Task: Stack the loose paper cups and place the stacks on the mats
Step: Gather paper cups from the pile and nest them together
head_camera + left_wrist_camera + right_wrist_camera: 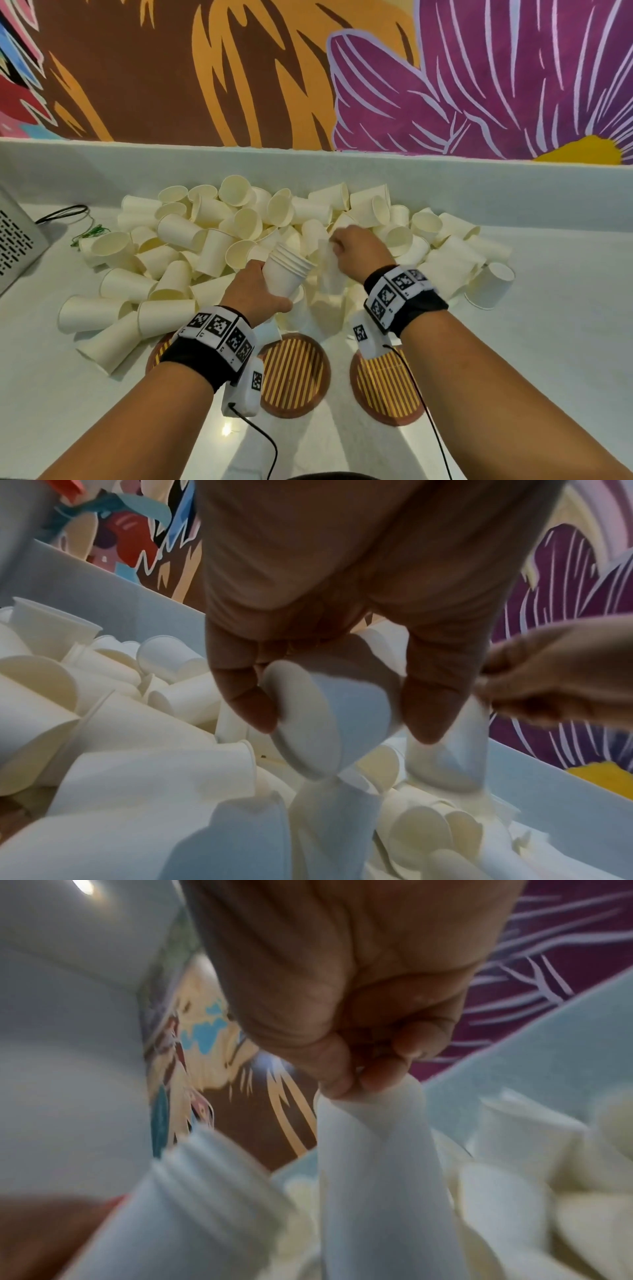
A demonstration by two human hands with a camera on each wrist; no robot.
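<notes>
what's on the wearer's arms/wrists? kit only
Bare forearms, no sleeves. Each wrist wears a black strap carrying white blocks printed with black square fiducial markers: left wristband, right wristband. A white camera module with a thin black cable hangs under the left wrist; the right has the same.

Left hand (255,291) curled, gripping; right hand (359,251) pinching with thumb and fingertips, both forearms extended forward.

The single cup (329,274) beside the nested stack (286,274) was smeared by motion blur in all three views, the leftmost mat (158,353) lay mostly hidden behind the left wrist, and the grey perforated box (15,240) was cut off at the frame's edge.
</notes>
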